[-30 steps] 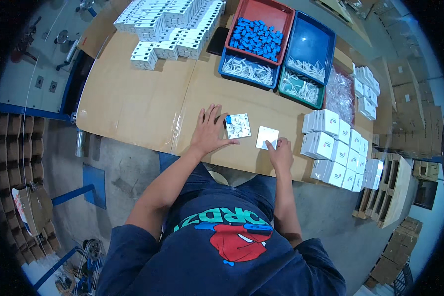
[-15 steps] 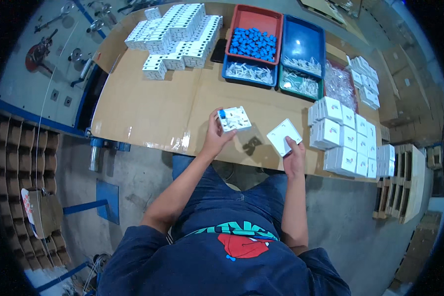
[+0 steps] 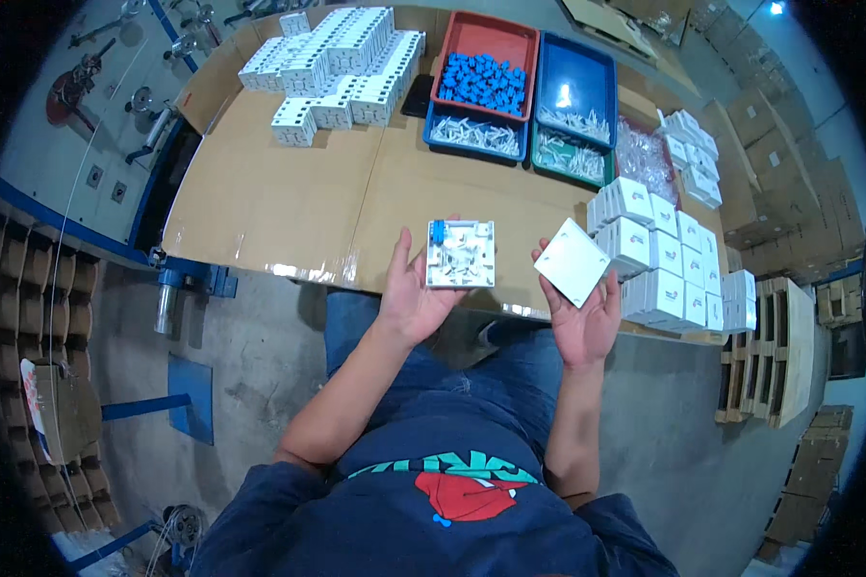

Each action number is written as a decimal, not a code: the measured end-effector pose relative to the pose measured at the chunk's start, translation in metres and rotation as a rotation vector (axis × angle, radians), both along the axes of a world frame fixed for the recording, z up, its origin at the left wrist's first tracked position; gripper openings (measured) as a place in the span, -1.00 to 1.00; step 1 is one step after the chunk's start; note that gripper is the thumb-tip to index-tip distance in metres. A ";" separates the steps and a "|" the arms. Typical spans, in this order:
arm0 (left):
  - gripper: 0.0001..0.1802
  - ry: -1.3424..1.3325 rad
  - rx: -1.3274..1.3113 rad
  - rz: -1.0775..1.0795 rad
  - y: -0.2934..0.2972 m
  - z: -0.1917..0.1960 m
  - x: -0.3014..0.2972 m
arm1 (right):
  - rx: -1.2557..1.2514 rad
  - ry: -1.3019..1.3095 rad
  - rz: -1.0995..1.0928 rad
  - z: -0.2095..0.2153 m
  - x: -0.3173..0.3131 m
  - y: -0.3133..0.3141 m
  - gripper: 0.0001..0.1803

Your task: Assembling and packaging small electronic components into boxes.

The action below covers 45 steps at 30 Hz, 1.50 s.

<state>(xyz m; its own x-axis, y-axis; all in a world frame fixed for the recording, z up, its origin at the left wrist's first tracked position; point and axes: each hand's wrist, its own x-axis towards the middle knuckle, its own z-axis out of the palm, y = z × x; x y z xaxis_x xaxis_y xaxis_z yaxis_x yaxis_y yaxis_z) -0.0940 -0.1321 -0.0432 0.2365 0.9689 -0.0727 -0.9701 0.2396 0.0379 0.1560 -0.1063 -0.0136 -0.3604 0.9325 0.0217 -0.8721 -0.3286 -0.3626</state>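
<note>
My left hand [image 3: 412, 306] is turned palm up, with an uncovered white square plastic box [image 3: 463, 258] resting on its fingers and the thumb standing away. Inside the box are white moulded parts, and a blue piece sits in its upper left corner. A flat white square cover [image 3: 573, 262] lies on the fingers of my right hand [image 3: 585, 332], also palm up, tilted so one corner points toward me. A hand's width or so separates box and cover. Both are held above the near edge of the cardboard-covered table [image 3: 269, 212].
Small blue parts fill a red tray [image 3: 491, 38]. Blue trays [image 3: 573, 72] and a green tray [image 3: 570, 171] hold slim pale pieces. Stacked white boxes stand far left [image 3: 327, 58] and at right [image 3: 666, 260]. Clear plastic bags [image 3: 642, 154] lie behind the right stack; a dark flat object [image 3: 417, 96] lies farther back.
Both hands have rolled palm up. The box now faces up squarely, nearer the middle, and the cover has shifted slightly right, resting on the fingers instead of under the thumb.
</note>
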 end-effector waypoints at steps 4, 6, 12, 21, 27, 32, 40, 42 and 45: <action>-0.34 0.177 0.042 0.002 0.001 0.002 0.005 | -0.075 0.202 0.049 -0.003 -0.003 0.005 -0.27; -0.35 0.164 0.041 -0.076 0.002 0.003 0.004 | -0.100 0.256 0.061 -0.004 -0.004 0.009 -0.24; -0.38 0.091 0.008 -0.115 0.016 0.002 0.016 | 0.028 0.005 0.000 -0.010 -0.004 0.020 -0.13; -0.37 0.429 -0.127 -0.098 0.026 0.016 0.032 | 0.224 -0.250 -0.061 -0.006 -0.012 0.024 0.00; -0.37 0.373 -0.098 -0.101 0.015 0.028 0.032 | 0.690 -1.037 -0.188 0.013 -0.023 0.022 0.09; -0.39 0.528 -0.115 -0.007 0.007 0.039 0.033 | 1.005 -1.438 -0.194 0.029 -0.048 0.018 -0.02; -0.40 0.610 -0.104 0.009 0.003 0.035 0.031 | 1.074 -1.437 -0.212 0.016 -0.054 0.022 -0.01; -0.42 0.636 -0.109 0.010 0.004 0.032 0.033 | 1.069 -1.443 -0.212 0.014 -0.054 0.023 -0.01; -0.42 0.648 -0.113 0.004 0.005 0.027 0.037 | 1.066 -1.453 -0.204 0.010 -0.053 0.024 0.00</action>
<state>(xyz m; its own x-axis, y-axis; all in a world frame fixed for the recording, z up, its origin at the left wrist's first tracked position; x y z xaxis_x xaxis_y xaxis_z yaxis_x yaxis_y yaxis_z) -0.0574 -0.1266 -0.0159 0.1072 0.9478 -0.3002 -0.7599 0.2728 0.5900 0.1031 -0.0821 -0.0037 -0.5295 0.7581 0.3808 0.3038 0.5886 -0.7492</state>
